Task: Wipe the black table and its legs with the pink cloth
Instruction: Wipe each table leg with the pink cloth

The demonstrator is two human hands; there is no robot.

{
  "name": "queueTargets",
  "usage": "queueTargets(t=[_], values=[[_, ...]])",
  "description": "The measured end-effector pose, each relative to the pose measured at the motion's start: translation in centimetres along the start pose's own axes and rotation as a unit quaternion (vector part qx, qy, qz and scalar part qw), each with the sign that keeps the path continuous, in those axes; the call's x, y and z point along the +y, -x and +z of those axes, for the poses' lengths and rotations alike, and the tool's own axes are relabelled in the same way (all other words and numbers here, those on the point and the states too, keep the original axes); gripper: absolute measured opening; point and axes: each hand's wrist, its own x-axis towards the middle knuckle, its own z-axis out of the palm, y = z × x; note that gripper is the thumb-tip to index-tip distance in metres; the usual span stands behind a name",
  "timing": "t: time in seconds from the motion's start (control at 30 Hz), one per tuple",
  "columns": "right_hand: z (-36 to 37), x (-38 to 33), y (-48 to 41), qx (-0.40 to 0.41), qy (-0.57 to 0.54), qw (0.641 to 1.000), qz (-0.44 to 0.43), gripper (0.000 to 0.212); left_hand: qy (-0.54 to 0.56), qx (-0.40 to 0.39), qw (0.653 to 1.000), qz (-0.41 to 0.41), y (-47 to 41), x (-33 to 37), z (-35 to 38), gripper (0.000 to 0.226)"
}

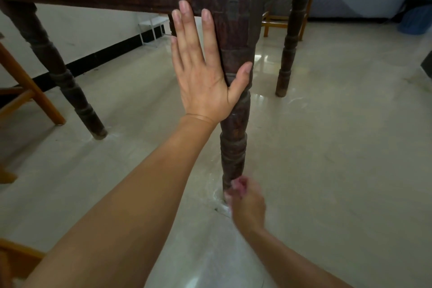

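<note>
- Pink cloth [239, 185]: at the foot of the near table leg [233, 147], right hand [249, 207] curled round it.
- Brace: left hand [201, 77], fingers straight, flat against the leg.
- Advice: work cloth into each turned groove.

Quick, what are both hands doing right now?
Left hand: open, flat against the table leg.
Right hand: closed on the pink cloth, low on that leg.
</note>
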Motion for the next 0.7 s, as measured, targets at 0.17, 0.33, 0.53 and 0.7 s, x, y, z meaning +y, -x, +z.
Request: queueTargets(t=[0.17,0.33,0.53,0.7], values=[[2.9,0.2,3.4,-0.148,0.076,0.982,-0.092,0.012,-0.001,-0.024,1.000,-0.010,1.3,0.1,0.3,0.088],[-0.8,1.3,-2.1,0.013,0.048,0.998,0.027,0.015,0.022,-0.034,0.999,-0.016,2.3,-0.1,1.2,0.091],[-3.1,0.9,-3.5,0.125,0.004,0.989,0.081,0.011,0.047,-0.039,0.998,-0.026,2.5,0.1,1.2,0.087],[1.5,-0.3,1.8,-0.113,0.006,0.993,0.024,0.008,0.072,-0.059,0.995,-0.039,2.6,0.7,0.6,0.090]])
